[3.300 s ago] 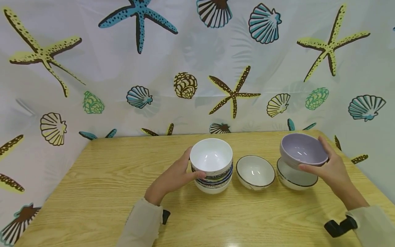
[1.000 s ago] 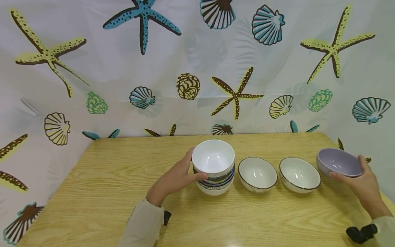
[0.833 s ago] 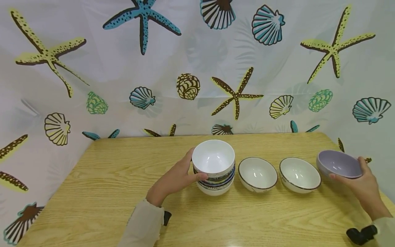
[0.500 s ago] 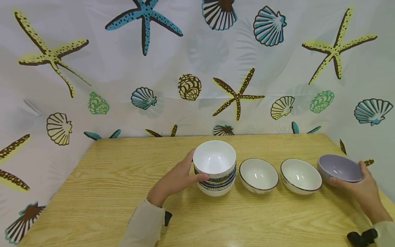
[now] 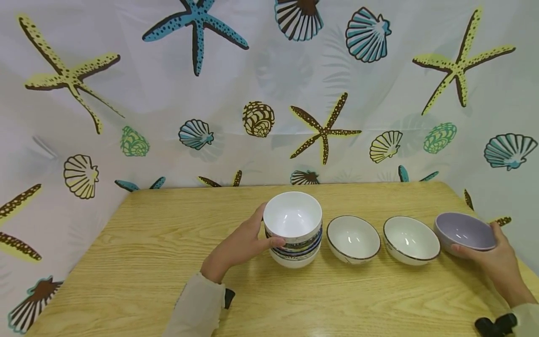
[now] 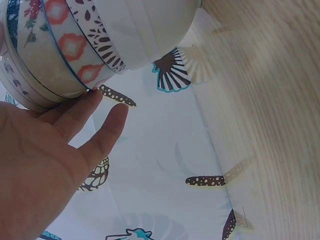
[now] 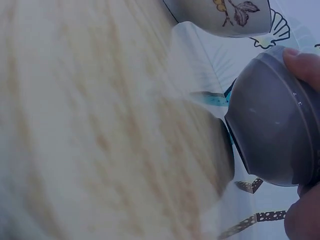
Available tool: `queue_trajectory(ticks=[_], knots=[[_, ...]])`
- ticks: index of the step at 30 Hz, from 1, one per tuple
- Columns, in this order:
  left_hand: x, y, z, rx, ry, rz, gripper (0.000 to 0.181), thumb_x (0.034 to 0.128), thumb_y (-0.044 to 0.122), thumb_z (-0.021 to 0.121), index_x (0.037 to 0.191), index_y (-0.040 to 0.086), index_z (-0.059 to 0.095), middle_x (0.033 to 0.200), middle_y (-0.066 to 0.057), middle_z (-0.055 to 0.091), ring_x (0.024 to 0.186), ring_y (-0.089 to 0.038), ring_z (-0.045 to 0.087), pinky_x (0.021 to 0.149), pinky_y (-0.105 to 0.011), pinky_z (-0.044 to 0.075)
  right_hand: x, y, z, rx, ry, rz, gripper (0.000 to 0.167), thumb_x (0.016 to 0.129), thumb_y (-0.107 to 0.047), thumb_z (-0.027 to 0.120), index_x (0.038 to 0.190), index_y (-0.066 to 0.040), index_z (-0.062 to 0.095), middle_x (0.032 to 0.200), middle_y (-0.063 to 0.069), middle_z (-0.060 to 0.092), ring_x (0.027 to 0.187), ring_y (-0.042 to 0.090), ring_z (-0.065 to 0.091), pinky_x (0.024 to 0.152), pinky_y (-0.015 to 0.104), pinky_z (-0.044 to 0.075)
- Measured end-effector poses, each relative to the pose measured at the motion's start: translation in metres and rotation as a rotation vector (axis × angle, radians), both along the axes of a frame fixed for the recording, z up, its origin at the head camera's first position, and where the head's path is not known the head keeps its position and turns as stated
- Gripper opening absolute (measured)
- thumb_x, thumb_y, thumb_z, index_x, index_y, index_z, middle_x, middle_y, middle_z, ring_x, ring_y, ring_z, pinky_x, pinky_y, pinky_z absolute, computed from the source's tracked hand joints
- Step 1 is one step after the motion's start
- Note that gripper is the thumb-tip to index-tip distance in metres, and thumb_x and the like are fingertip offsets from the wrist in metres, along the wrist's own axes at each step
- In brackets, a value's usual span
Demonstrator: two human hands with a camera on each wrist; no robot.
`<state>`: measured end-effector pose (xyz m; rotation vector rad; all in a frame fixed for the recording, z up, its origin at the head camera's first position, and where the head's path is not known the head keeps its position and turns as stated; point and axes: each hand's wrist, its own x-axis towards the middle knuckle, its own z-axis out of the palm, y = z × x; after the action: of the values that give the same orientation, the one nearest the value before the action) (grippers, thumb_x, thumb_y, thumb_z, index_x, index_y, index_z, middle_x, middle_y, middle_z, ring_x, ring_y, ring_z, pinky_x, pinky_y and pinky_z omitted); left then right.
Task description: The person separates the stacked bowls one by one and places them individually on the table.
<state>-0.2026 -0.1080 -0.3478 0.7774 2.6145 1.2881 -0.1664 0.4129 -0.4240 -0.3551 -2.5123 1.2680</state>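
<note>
My left hand (image 5: pixel 237 248) grips a stack of several nested bowls (image 5: pixel 293 255), thumb on the near side of the top white bowl (image 5: pixel 292 215). In the left wrist view, patterned bands show on the stack's bowls (image 6: pixel 75 42), and two fingers of the left hand (image 6: pixel 45 150) reach past them. At the far right, my right hand (image 5: pixel 497 262) holds a purple bowl (image 5: pixel 463 229) by its rim and side, thumb in front. The right wrist view shows this purple bowl (image 7: pixel 275 120) from the side, very near the table; I cannot tell whether its base touches.
Two cream bowls with dark rims, one (image 5: pixel 353 238) beside the stack and one (image 5: pixel 410 239) beside the purple bowl, stand in a row between my hands. Under everything lies a wooden table (image 5: pixel 168 224), with a shell-and-starfish patterned cloth (image 5: pixel 236 154) behind it.
My right hand has carried the purple bowl from above the right cream bowl to its right, then lowered it. The left hand stays on the stack.
</note>
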Motion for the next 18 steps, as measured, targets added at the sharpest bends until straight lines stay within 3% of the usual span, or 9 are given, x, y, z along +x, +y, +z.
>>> queue_trajectory(ticks=[3,5,7,9,10,12,18], knots=[[0.0003,0.0000,0.0005,-0.001,-0.003,0.004,0.101,0.0811,0.050,0.070,0.153,0.015,0.008,0.155,-0.010,0.026,0.142,-0.029,0.028,0.112,-0.055,0.029,-0.0005,0.0001,0.0004,-0.008,-0.002,0.002,0.106,0.085,-0.023,0.073,0.153,-0.010,-0.007,0.155,0.030,0.009,0.136,0.043,0.021,0.084,-0.005,0.022],[0.0008,0.0000,0.0005,-0.003,-0.006,0.007,0.102,0.0809,0.051,0.070,0.154,0.015,0.007,0.155,-0.010,0.026,0.142,-0.029,0.028,0.112,-0.055,0.029,0.0000,0.0002,0.0003,-0.014,-0.008,0.002,0.106,0.085,-0.024,0.072,0.153,-0.010,-0.008,0.155,0.030,0.007,0.137,0.044,0.020,0.095,0.000,0.022],[0.0007,0.0001,0.0004,-0.002,-0.007,0.005,0.103,0.0808,0.051,0.069,0.154,0.015,0.007,0.155,-0.010,0.026,0.142,-0.029,0.028,0.112,-0.055,0.029,0.0001,0.0005,0.0002,-0.026,-0.012,0.003,0.107,0.085,-0.023,0.072,0.153,-0.011,-0.010,0.156,0.029,0.005,0.138,0.044,0.017,0.109,0.012,0.021],[0.0009,0.0001,0.0006,0.001,-0.013,0.006,0.103,0.0807,0.052,0.069,0.154,0.015,0.007,0.155,-0.010,0.026,0.142,-0.029,0.029,0.112,-0.055,0.029,0.0002,0.0007,0.0004,-0.035,-0.020,0.004,0.109,0.085,-0.023,0.072,0.152,-0.011,-0.012,0.156,0.029,0.002,0.139,0.046,0.015,0.118,0.033,0.016],[0.0009,0.0001,0.0006,0.004,-0.015,0.002,0.102,0.0808,0.051,0.069,0.154,0.016,0.007,0.155,-0.010,0.026,0.142,-0.029,0.028,0.112,-0.055,0.029,0.0006,0.0008,0.0005,-0.041,-0.023,0.006,0.110,0.085,-0.023,0.072,0.151,-0.011,-0.014,0.156,0.028,0.000,0.140,0.047,0.012,0.119,0.043,0.013],[0.0011,0.0002,0.0006,0.006,-0.016,0.002,0.102,0.0808,0.051,0.070,0.154,0.016,0.007,0.155,-0.009,0.026,0.142,-0.029,0.028,0.112,-0.055,0.029,0.0012,0.0013,0.0009,-0.042,-0.028,0.009,0.111,0.084,-0.022,0.073,0.151,-0.010,-0.014,0.156,0.029,0.000,0.139,0.050,0.012,0.118,0.051,0.011],[0.0013,0.0003,0.0004,0.001,0.003,-0.006,0.101,0.0819,0.049,0.070,0.154,0.015,0.008,0.155,-0.009,0.026,0.142,-0.029,0.028,0.112,-0.055,0.029,0.0053,0.0021,0.0027,-0.029,-0.068,0.025,0.113,0.084,-0.024,0.074,0.151,-0.009,-0.015,0.154,0.033,0.000,0.135,0.057,0.014,0.111,0.064,0.015]])
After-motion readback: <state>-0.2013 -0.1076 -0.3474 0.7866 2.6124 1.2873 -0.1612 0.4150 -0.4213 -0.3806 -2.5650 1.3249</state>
